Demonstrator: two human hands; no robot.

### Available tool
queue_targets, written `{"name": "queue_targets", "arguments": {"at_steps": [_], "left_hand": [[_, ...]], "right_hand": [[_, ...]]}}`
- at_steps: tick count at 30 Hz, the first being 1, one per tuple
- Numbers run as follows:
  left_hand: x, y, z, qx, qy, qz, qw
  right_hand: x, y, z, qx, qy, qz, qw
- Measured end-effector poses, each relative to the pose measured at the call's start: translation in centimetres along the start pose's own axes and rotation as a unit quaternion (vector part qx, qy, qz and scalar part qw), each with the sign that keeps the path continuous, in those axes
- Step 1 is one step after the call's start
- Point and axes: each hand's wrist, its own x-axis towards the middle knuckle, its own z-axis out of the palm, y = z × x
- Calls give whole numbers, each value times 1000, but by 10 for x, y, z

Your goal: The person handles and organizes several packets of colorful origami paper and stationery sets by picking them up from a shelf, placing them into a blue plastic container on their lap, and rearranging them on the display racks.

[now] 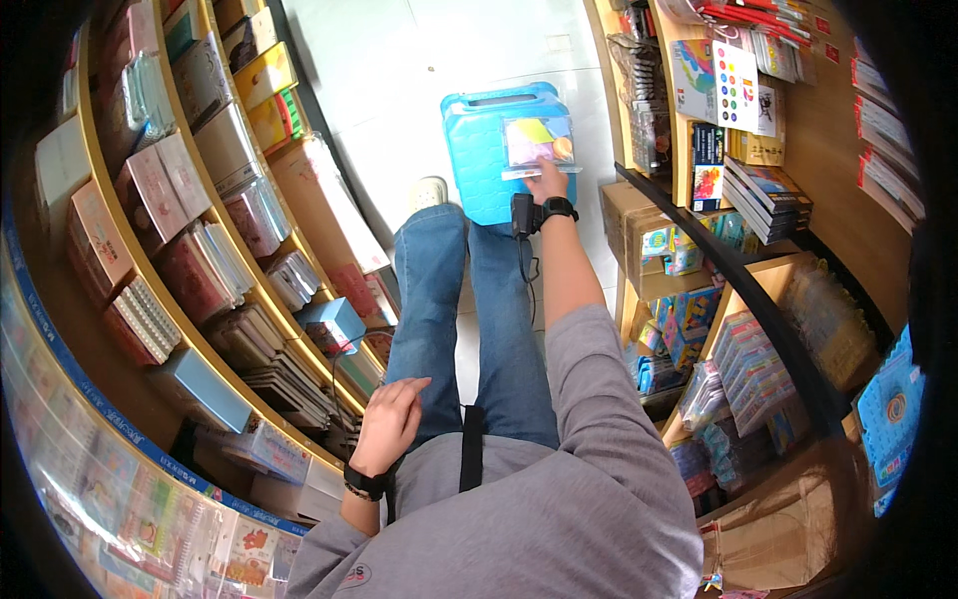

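My right hand point(548, 182) reaches forward over a blue plastic step stool point(479, 157) that stands on the pale tiled floor. Its fingers grip the near edge of a small clear package point(537, 141) with yellow, pink and orange contents, held above the stool's top. My left hand point(393, 418) rests near my left thigh, fingers loosely bent, holding nothing that I can see. Both wrists wear dark bands, and a small black device with a cable sits at the right wrist.
Wooden shelves point(288, 329) packed with notebooks curve along the left. To the right, a shelf side point(677, 172) bears boxed goods and books, with an open cardboard box point(625, 232) beside the stool. Hanging packages fill lower racks at right. A cardboard carton point(771, 539) lies at lower right.
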Motion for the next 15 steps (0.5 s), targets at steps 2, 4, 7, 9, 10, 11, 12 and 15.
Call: {"name": "queue_targets", "arguments": {"at_steps": [2,4,7,9,10,11,12,15], "left_hand": [[-11,-1,13,-7,47,-49,998],[-14,3,11,-8,42,-43,998],[-23,10,6,-5,32,-22,999],[-27,21,-8,10,9,19,1000],[-30,26,-13,29,4,38,999],[-34,32,-20,51,2,57,997],[-38,37,-27,71,0,85,994],[-45,51,-49,127,24,166,978]], "right_hand": [[-35,-27,59,188,-21,206,960],[-51,-34,52,138,-33,177,974],[-104,-69,52,-19,-83,137,987],[-112,-43,15,-197,-82,73,974],[-125,-44,7,-318,-111,16,941],[-145,-48,-3,-433,-133,-40,890],[-160,-40,-21,-425,-135,-16,895],[-235,-74,-35,-327,-109,100,933]]}}
